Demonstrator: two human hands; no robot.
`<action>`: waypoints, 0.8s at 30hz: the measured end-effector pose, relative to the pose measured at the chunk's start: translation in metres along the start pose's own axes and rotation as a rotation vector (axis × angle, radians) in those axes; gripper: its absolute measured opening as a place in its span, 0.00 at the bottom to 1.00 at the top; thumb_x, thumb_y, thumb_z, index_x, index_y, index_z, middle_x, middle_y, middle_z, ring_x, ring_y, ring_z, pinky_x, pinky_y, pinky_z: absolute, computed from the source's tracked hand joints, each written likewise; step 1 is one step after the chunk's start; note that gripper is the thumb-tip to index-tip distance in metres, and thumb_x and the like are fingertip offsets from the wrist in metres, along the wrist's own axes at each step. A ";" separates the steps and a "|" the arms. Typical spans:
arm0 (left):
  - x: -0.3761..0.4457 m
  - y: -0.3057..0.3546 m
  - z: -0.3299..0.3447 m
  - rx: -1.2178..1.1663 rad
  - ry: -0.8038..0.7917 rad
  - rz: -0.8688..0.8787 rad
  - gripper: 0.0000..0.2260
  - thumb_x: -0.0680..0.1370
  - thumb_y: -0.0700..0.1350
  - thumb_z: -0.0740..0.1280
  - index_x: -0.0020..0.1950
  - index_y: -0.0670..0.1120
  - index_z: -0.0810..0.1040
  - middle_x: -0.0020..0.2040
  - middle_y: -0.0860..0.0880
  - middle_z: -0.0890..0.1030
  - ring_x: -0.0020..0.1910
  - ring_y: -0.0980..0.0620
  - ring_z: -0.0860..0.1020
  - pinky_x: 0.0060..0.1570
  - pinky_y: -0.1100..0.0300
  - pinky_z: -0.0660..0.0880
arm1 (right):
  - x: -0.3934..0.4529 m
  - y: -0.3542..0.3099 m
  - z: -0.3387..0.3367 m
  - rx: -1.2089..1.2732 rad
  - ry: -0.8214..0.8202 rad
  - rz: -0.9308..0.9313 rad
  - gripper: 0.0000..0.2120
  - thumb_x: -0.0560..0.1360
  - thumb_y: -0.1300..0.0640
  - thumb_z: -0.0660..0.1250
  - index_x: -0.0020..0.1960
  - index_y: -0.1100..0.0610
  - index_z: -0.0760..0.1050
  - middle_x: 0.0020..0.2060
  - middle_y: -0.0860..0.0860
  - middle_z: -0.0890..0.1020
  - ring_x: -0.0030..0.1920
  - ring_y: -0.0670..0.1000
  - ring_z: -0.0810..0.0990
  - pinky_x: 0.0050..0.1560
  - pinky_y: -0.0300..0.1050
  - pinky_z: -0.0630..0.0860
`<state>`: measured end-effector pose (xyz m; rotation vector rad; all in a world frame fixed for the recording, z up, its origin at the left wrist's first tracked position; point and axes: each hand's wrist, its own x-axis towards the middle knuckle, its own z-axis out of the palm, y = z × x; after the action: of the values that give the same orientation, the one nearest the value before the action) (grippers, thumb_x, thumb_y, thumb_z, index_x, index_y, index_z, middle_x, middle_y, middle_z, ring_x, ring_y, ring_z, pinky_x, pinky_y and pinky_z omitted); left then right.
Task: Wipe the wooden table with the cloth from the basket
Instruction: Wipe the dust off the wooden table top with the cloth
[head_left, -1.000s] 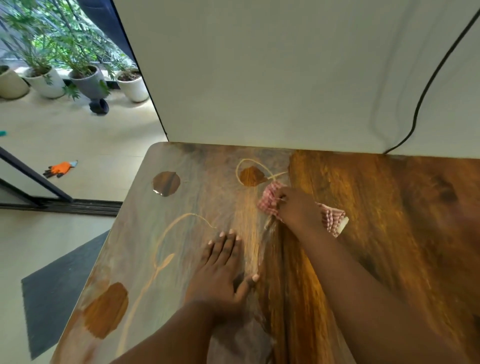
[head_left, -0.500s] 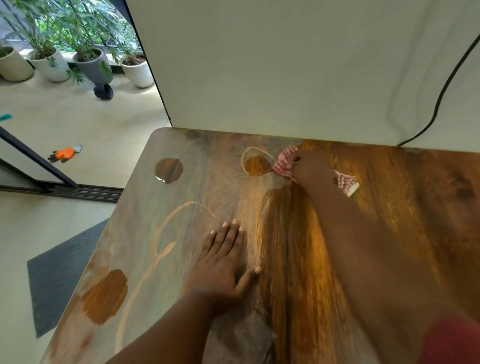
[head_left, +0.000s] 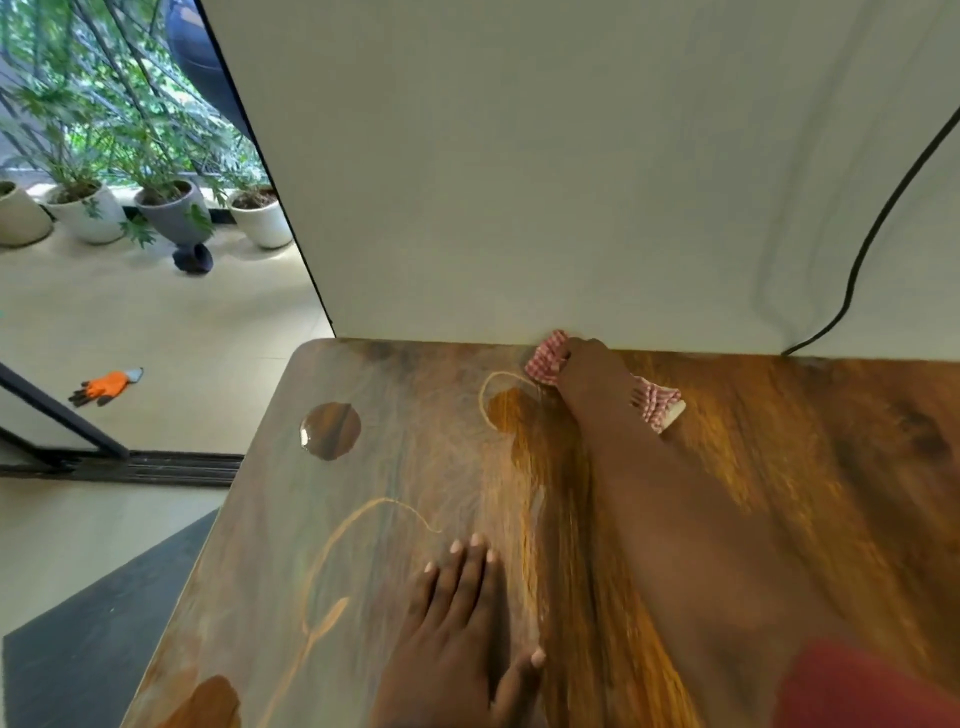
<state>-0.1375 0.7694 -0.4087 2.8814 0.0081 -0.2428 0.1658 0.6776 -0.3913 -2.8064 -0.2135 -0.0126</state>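
The right hand (head_left: 589, 371) is gripping the red-checked cloth (head_left: 657, 408), fingers curled over the bunched fabric, and is pressing it down at the far edge of the wooden table (head_left: 779, 467), right against the white backdrop (head_left: 519, 182). A second ago the same hand was working mid-table; it has been pushing the cloth steadily away from the person, so one forward stroke is now reaching its end at the backdrop. The cloth is showing on both sides of the hand, touching the tabletop. The left hand (head_left: 457, 623) is lying flat on the near part of the table, fingers straight and holding nothing, and is staying in the same spot, bracing. The strip along the stroke is looking darker and glossier; the left portion is still looking pale and hazy, with round dark patches (head_left: 330, 431) standing out. Judging from that, wiping is partway done, left side likely pending. The basket is not showing. A black cable (head_left: 878, 218) is running down the backdrop on the right; an orange glove (head_left: 106, 387) is lying on the floor.
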 end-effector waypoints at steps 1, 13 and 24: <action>0.000 0.001 0.000 0.022 0.003 0.007 0.36 0.78 0.69 0.47 0.71 0.44 0.72 0.71 0.46 0.70 0.75 0.46 0.57 0.65 0.50 0.58 | 0.002 -0.007 0.003 -0.003 0.011 -0.001 0.16 0.78 0.61 0.56 0.62 0.54 0.75 0.58 0.57 0.77 0.58 0.59 0.76 0.57 0.51 0.72; 0.004 -0.001 0.002 0.112 0.097 -0.012 0.39 0.77 0.69 0.42 0.64 0.44 0.79 0.67 0.46 0.76 0.77 0.50 0.40 0.67 0.53 0.52 | 0.010 -0.004 0.012 0.037 0.113 0.156 0.15 0.77 0.60 0.56 0.59 0.53 0.77 0.59 0.55 0.77 0.59 0.59 0.74 0.60 0.51 0.69; -0.006 0.002 0.000 0.131 0.021 -0.048 0.36 0.77 0.69 0.46 0.68 0.44 0.75 0.70 0.45 0.72 0.69 0.43 0.71 0.62 0.50 0.61 | 0.010 -0.001 0.011 -0.064 -0.178 -0.363 0.21 0.78 0.58 0.57 0.67 0.43 0.72 0.70 0.49 0.70 0.68 0.58 0.67 0.68 0.54 0.63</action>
<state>-0.1429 0.7680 -0.4070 3.0163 0.0678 -0.2301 0.1752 0.6832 -0.4014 -2.7905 -0.7739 0.1493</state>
